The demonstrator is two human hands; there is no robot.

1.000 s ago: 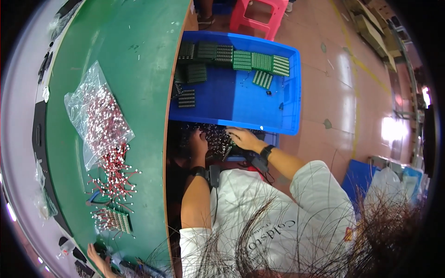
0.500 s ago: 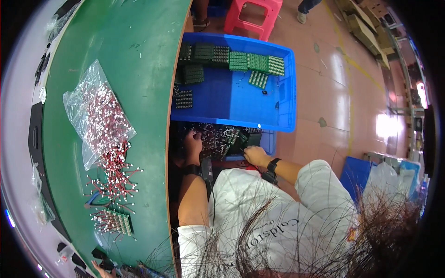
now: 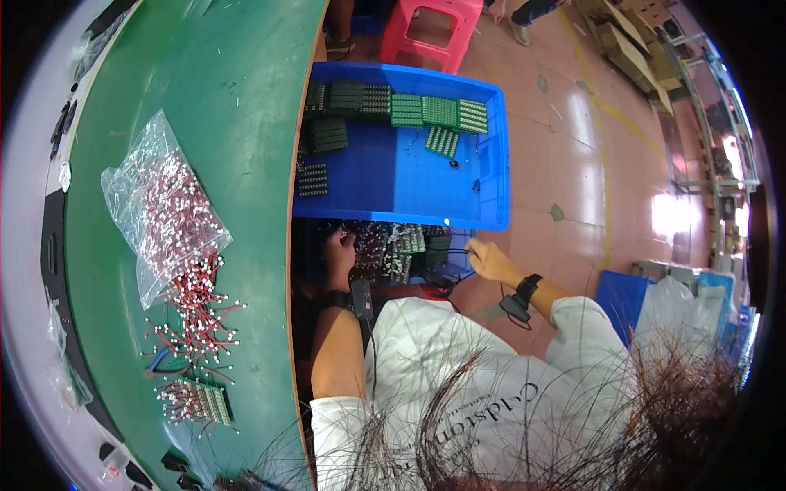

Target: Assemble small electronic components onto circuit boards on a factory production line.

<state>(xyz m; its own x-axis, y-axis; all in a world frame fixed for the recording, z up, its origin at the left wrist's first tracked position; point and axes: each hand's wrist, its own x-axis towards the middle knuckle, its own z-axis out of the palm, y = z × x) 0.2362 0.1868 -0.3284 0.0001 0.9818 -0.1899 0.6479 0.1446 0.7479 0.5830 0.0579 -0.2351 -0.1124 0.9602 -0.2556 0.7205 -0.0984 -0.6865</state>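
Observation:
Below the upper bin's near wall, my left hand (image 3: 340,248) is in shadow beside a mass of wired circuit boards (image 3: 370,250) in a lower blue bin (image 3: 468,237). Its fingers are curled, and what they hold, if anything, is hidden. My right hand (image 3: 490,261) is at the lower bin's right side, fingers pinched on a thin black cord (image 3: 458,251) that runs left toward the boards. Green boards with white connectors (image 3: 407,239) lie between my hands. Each wrist wears a black strap.
The upper blue bin (image 3: 385,184) holds stacked green circuit boards (image 3: 440,110). On the green table (image 3: 246,164) lie a clear bag of red-and-white wire leads (image 3: 176,200), loose leads (image 3: 201,315) and a wired board (image 3: 214,403). A pink stool (image 3: 426,37) and another person's legs are beyond.
My right hand has moved right, away from the boards, with the black cord now showing at its fingers. My left hand stays nearly in place. The whole view has shifted slightly.

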